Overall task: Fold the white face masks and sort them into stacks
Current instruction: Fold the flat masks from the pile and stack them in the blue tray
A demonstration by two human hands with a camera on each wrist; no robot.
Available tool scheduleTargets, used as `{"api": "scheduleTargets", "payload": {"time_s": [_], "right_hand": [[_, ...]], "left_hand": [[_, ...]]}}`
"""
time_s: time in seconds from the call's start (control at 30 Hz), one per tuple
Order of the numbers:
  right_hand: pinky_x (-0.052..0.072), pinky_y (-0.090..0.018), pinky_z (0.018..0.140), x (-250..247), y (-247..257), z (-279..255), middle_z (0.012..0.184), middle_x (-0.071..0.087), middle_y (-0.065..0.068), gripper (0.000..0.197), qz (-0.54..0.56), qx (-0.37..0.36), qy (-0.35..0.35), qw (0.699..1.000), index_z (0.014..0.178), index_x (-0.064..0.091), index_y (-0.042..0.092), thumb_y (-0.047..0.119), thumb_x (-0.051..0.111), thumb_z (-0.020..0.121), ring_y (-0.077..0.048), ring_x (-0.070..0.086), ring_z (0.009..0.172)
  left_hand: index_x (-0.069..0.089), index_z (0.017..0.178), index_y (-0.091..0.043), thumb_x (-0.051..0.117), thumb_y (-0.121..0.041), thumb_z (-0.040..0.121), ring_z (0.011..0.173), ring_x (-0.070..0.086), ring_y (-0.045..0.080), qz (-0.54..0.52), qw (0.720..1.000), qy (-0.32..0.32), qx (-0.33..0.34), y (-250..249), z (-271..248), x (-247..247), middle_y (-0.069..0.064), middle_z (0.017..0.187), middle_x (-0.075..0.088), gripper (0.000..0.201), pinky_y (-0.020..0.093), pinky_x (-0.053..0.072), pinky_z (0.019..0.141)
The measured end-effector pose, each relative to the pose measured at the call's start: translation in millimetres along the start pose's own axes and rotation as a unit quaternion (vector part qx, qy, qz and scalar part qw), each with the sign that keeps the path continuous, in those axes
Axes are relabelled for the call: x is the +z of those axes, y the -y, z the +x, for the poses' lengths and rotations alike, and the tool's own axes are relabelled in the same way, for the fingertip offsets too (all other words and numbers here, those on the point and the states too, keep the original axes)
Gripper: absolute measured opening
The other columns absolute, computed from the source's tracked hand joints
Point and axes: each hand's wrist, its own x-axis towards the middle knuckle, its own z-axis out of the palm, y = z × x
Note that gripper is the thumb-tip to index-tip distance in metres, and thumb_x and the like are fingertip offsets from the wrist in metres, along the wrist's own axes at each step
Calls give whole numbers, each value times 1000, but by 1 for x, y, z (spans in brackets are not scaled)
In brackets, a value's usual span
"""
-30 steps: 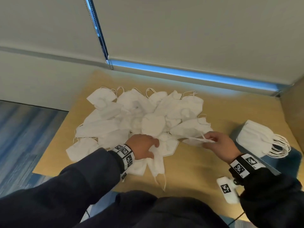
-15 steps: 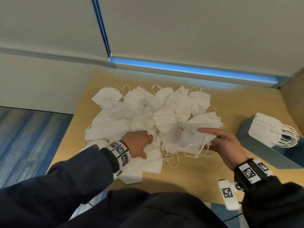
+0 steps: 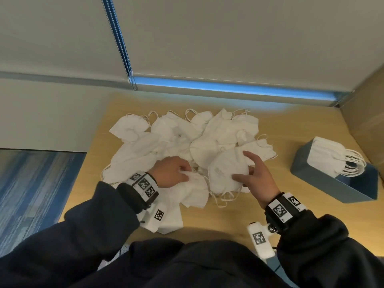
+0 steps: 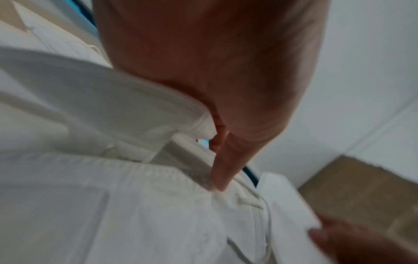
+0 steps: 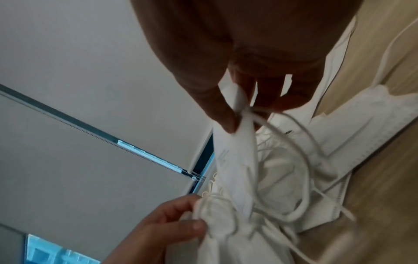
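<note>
Your left hand [image 3: 172,173] curls knuckles-up, fingertips pinching white fabric, while your right hand [image 3: 254,175] spreads its thumb and fingers wide, gripping a mask's edge. Both forearms, in dark sleeves with marker-tagged wristbands, reach forward side by side.

No words or numbers are legible. Black-and-white square code markers sit on both wristbands [image 3: 143,185] and on the small white wrist devices [image 3: 259,241]. Faint grey print on one white mask [image 3: 219,170] is too blurred to read.

Wooden table [image 3: 280,129], grey blinds [image 3: 228,34], blue carpet [image 3: 31,183]
</note>
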Motion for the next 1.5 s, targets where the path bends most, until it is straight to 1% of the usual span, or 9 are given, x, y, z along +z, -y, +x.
{"api": "scheduleTargets", "payload": {"time_s": [0.1,0.3,0.53,0.67,0.87,1.07,1.27,1.4,1.5], "right_hand": [[58,-30,72,-6,-2,7,99,78,-11,36,14,-8,-30,999,118,70,7,-5,73,84,-31,74,98],[59,-50,84,-16,7,18,98,78,-2,13,-82,-77,-51,992,102,74,19,17,68,91,-28,72,96],[55,-24,73,22,31,7,95,74,-4,20,-80,-77,154,982,117,67,8,17,61,100,-12,70,86],[60,-45,81,15,21,9,101,76,-15,35,-72,-71,134,986,117,69,9,4,79,84,-31,73,93],[59,-40,80,-24,20,5,107,75,-22,26,73,10,70,995,113,71,-4,-1,71,87,-34,74,96],[59,-44,92,-37,19,0,121,71,-22,36,213,40,30,976,125,66,-2,0,67,89,-38,69,111],[61,-47,84,-26,36,-8,117,72,-24,48,248,33,43,967,124,65,-2,-3,74,77,-39,71,102],[56,-54,95,-44,34,-13,122,70,-24,45,245,46,21,968,123,67,-1,5,75,79,-39,69,108],[62,-44,82,-64,28,-17,119,73,-20,33,273,66,-17,960,120,68,3,4,69,88,-36,72,105]], "left_hand": [[70,85,-39,73,-24,84,104,60,11,-103,992,-65,21,-9,-9,-29,-18,102,66,16,34,45,95],[68,88,-36,66,-14,87,100,64,7,-41,990,-45,129,-34,-17,-50,-15,99,71,22,40,51,94],[74,109,-29,64,-15,96,100,64,13,-26,963,-115,244,-63,8,-35,-7,104,70,22,40,49,93],[70,122,-32,65,-7,91,105,60,12,-34,959,-153,237,-64,19,-31,-6,113,66,40,30,46,96],[59,135,-25,57,11,84,94,62,14,1,981,-135,142,-32,22,-28,-3,107,62,63,42,53,91],[55,139,-31,70,-13,90,124,57,9,-171,958,-197,118,-58,14,-41,-9,133,62,55,39,44,110],[20,155,-38,92,-34,72,104,62,19,-139,982,-59,116,-118,25,-17,1,122,64,110,34,51,93],[23,154,-40,84,-9,76,88,73,15,-179,978,-33,101,-100,39,-20,1,88,76,103,32,54,91],[38,146,-40,79,-7,78,83,71,9,-99,989,-38,100,-85,50,-31,-6,83,77,86,28,52,83]]}}
